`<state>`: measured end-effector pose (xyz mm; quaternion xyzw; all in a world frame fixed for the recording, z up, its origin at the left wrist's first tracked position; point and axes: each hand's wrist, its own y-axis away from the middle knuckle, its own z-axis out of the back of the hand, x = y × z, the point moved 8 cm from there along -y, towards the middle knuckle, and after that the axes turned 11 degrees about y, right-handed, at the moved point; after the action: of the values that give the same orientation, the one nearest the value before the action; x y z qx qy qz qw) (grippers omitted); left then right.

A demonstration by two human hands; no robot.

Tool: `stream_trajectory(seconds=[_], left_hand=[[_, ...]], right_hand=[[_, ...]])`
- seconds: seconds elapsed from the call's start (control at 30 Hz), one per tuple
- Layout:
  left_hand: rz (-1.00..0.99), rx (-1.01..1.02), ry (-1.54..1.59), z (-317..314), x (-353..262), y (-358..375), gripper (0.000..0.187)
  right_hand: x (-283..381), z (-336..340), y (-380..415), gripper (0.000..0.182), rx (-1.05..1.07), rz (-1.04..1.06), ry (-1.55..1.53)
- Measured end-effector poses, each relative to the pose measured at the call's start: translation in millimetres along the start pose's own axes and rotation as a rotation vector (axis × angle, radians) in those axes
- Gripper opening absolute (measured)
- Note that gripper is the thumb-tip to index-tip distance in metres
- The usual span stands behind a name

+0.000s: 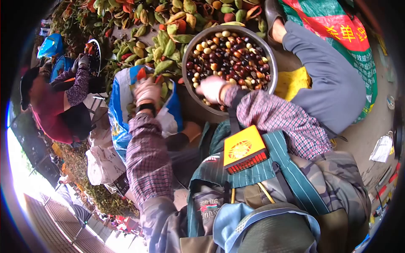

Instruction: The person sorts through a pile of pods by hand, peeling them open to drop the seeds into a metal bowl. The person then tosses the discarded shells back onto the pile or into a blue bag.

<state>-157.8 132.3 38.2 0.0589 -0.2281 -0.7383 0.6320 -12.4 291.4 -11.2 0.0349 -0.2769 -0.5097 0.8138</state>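
Note:
A wide metal basin holds many dark brown, reddish and cream seeds. Over its lower left edge is my right hand in a pale glove, fingers curled and blurred; whatever they hold is hidden. My left hand, gloved and also blurred, is closed above a blue and white sack. An orange-red pod husk shows at its fingertips. Green and yellow pods lie heaped just beyond the sack and basin.
At the left another person sits by a seed container. A yellow sack piece touches my right leg's side, with a green and red printed sack beyond. A white bag stands left. A yellow box hangs on my chest.

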Motion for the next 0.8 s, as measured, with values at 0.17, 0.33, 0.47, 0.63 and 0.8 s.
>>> stream_trajectory(seconds=[0.17,0.33,0.47,0.63,0.8], left_hand=[[-0.179,-0.116,-0.030,-47,-46,-73,0.045],[-0.015,-0.105,0.204,-79,-30,-94,0.055],[-0.121,-0.011,0.946,-84,-12,-102,0.053],[-1.126,-0.451,0.584,18,-97,21,0.041],[-0.726,-0.042,0.947,18,-139,67,0.045]], right_hand=[[2,-21,-1,0.026,0.235,-0.062,-0.225],[-29,-2,-7,0.027,0.042,-0.178,-0.375],[-60,29,-11,0.029,-0.261,-0.248,-0.513],[-83,70,-22,0.053,-0.640,-0.163,-1.089],[-82,64,-6,0.040,-0.547,-0.259,-1.468]])
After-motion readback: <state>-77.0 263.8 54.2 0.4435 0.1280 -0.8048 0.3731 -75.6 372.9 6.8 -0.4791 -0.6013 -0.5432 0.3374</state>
